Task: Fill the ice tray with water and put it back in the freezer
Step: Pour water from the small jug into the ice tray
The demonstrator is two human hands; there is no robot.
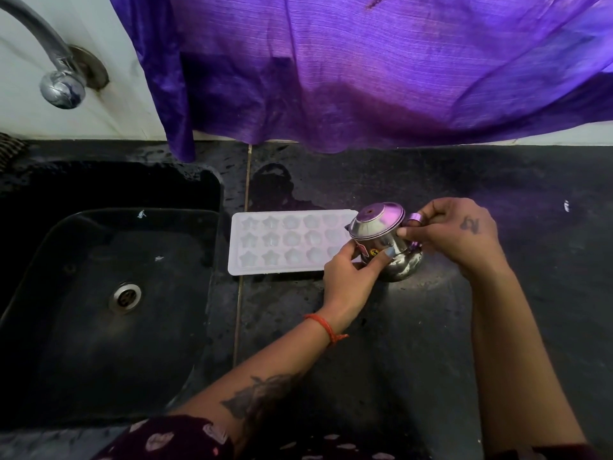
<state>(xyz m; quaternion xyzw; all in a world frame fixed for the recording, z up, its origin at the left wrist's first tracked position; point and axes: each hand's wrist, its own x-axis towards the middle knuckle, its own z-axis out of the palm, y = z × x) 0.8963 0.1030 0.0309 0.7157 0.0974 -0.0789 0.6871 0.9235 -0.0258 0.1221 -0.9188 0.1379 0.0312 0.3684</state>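
Head view: a dark desk (431, 327) carries the white ice tray (282, 242) beside the sink (99, 293). At its right end, seemingly tilted, a lidded steel jug (381, 240); left hand (348, 277) grips its body, right hand (461, 234) pinches its handle.

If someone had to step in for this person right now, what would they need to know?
Left hand grips the body of the steel jug; right hand holds its handle. The jug, lid on, hangs over the right end of the white ice tray, which lies flat on the dark counter beside the sink. Whether the cells hold water is unclear. Left to do: pour, then carry the tray to the freezer, which is out of view.
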